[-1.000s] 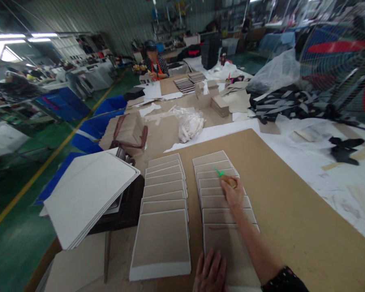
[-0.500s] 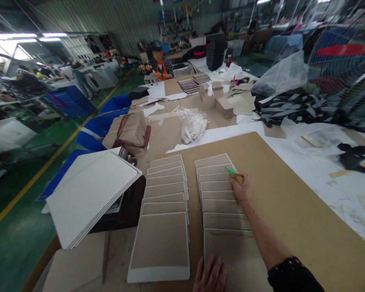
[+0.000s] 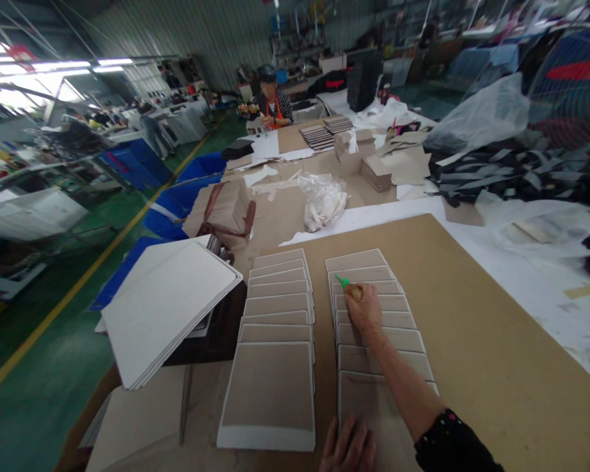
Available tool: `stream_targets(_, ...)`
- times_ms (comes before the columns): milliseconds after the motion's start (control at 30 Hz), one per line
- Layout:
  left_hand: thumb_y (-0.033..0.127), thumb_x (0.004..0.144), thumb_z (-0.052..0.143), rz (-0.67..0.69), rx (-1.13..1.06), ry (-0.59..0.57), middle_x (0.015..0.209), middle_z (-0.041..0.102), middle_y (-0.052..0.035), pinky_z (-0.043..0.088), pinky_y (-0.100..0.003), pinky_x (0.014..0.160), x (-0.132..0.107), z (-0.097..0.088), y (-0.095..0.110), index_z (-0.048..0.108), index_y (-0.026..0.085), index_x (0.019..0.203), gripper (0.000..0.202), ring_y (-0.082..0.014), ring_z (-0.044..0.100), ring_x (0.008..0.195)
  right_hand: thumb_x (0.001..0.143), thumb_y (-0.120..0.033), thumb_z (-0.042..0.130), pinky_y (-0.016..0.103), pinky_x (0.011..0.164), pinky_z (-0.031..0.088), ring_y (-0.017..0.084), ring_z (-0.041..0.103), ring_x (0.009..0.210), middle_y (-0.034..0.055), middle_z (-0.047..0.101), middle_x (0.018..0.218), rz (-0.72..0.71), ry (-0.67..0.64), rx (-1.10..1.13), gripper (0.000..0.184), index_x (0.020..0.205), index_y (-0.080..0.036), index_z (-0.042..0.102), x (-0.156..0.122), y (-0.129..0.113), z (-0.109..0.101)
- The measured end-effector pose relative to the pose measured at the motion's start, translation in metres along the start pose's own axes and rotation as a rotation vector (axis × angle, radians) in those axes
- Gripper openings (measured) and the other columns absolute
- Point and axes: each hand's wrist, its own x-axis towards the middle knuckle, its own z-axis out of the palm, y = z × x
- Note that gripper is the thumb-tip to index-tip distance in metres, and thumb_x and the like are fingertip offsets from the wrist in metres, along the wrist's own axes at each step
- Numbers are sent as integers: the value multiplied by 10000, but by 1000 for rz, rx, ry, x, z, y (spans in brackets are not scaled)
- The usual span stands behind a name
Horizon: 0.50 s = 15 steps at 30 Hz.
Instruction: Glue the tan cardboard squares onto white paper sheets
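Observation:
My right hand (image 3: 362,314) is closed round a small bottle with a green tip (image 3: 348,286), the tip resting near the left edge of the right row of overlapped brown cards (image 3: 381,328). My left hand (image 3: 348,449) lies flat, fingers apart, on the nearest card of that row at the bottom edge of the view. A second overlapped row of cards (image 3: 275,328) lies just to the left. Both rows sit on a large brown board (image 3: 482,367).
A tilted stack of grey-white boards (image 3: 167,308) stands at the left. Beyond the rows are a clear plastic bag (image 3: 323,200), tied brown bundles (image 3: 226,210) and small card piles (image 3: 376,172). A seated person (image 3: 273,101) works at the far end. Black scraps (image 3: 511,174) lie at the right.
My right hand with the bottle has swept across the right row, first to its right edge, then back to its left edge. The left hand has stayed on the nearest card.

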Motion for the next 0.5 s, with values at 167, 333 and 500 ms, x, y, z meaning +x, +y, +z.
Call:
stream_targets(167, 240, 898, 525, -29, 10, 43, 1056, 748, 29, 282, -431, 1206, 1, 3, 2, 741, 274, 944, 224, -199, 522, 1289, 950, -381, 630, 374, 764, 538, 196, 615, 872, 58, 608, 1032, 46, 69, 90, 280, 1097, -145, 601, 4, 11, 0)
stream_targets(333, 214, 882, 564, -77, 34, 133, 949, 762, 45, 309, -419, 1191, 3, 13, 7, 737, 281, 848, 188, -163, 637, 1115, 955, -371, 626, 374, 758, 546, 197, 620, 871, 66, 609, 1060, 135, 203, 59, 294, 1141, -146, 592, 46, 44, -26)
stream_targets(500, 206, 885, 551, -129, 56, 184, 854, 763, 41, 321, -415, 1176, 3, 21, 10, 721, 287, 768, 221, -142, 701, 917, 940, -369, 643, 447, 872, 503, 238, 593, 1001, 78, 598, 1124, 137, 265, -46, 281, 1110, -147, 612, 92, 67, -46)
